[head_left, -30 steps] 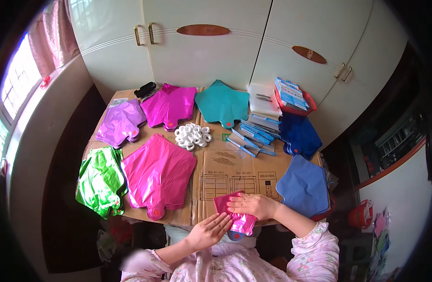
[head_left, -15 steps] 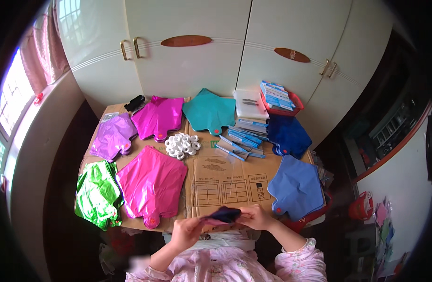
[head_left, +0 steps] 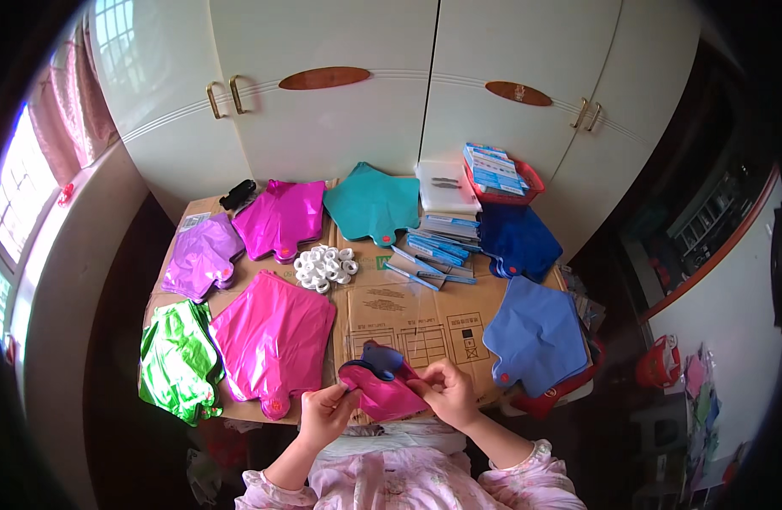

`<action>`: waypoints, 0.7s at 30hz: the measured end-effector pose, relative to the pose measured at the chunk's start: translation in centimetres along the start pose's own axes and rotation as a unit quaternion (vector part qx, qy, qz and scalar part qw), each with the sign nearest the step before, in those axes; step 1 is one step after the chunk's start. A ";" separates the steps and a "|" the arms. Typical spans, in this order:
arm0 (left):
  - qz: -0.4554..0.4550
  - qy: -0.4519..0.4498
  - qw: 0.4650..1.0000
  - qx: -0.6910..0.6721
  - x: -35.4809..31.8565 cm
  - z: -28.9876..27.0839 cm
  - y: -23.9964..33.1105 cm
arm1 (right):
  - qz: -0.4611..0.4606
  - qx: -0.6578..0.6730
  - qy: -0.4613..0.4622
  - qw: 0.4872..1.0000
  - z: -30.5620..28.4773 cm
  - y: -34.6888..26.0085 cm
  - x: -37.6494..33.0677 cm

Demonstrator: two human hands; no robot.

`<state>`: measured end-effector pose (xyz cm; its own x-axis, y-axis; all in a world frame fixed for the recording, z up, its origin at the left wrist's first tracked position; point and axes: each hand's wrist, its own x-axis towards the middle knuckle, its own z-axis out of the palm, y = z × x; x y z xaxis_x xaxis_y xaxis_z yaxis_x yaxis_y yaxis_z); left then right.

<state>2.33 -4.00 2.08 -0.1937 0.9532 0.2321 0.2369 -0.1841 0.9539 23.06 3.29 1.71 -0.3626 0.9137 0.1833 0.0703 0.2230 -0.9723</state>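
Note:
My left hand (head_left: 326, 415) and my right hand (head_left: 449, 393) pinch opposite sides of a folded foil balloon bundle (head_left: 391, 399), just above the table's near edge. Its outside is pink, and dark blue foil shows at the top, where it gapes. To the left lies a flat pink star-shaped foil balloon stack (head_left: 276, 340), with a shiny green stack (head_left: 178, 361) beside it. Right of my right hand is a flat light blue stack (head_left: 540, 338). White ribbon rolls (head_left: 325, 267) sit in a pile beyond my hands.
Flattened cardboard (head_left: 382, 310) covers the table. Purple (head_left: 202, 252), magenta (head_left: 280, 217), teal (head_left: 372, 204) and dark blue (head_left: 518, 240) foil stacks lie farther back. Near them are blue-and-grey packets (head_left: 433, 251), a clear plastic stack (head_left: 449, 200) and a red basket (head_left: 527, 194). White cabinets (head_left: 340, 127) stand behind.
The bundle has turned from a narrow dark edge to a wider pink face with blue foil fanned upward. My hands have moved slightly; both still grip it.

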 end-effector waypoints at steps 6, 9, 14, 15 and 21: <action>-0.011 0.002 1.000 0.014 0.2 -0.5 -1.7 | -0.091 -0.044 -0.049 0.994 -0.5 0.0 0.2; -0.011 0.006 1.000 0.018 0.4 -0.6 -2.3 | -0.090 -0.058 -0.063 0.992 -0.2 -0.8 0.2; -0.098 0.010 0.991 -0.089 0.9 -0.2 -1.3 | 0.011 -0.034 -0.046 0.998 0.2 -0.1 -0.4; -0.139 0.017 0.979 -0.148 0.9 -0.1 -1.2 | 0.012 -0.027 -0.044 0.999 0.4 0.0 -0.4; -0.219 -0.075 0.874 -0.428 0.4 0.1 -3.6 | 0.021 0.008 -0.057 0.998 1.0 0.8 -0.4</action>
<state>1.46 -2.91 -1.32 0.0545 0.9862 -0.1563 -0.6389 0.1547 0.7536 22.32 2.75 0.68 -0.4626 0.8777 0.1255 0.0734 0.1789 -0.9811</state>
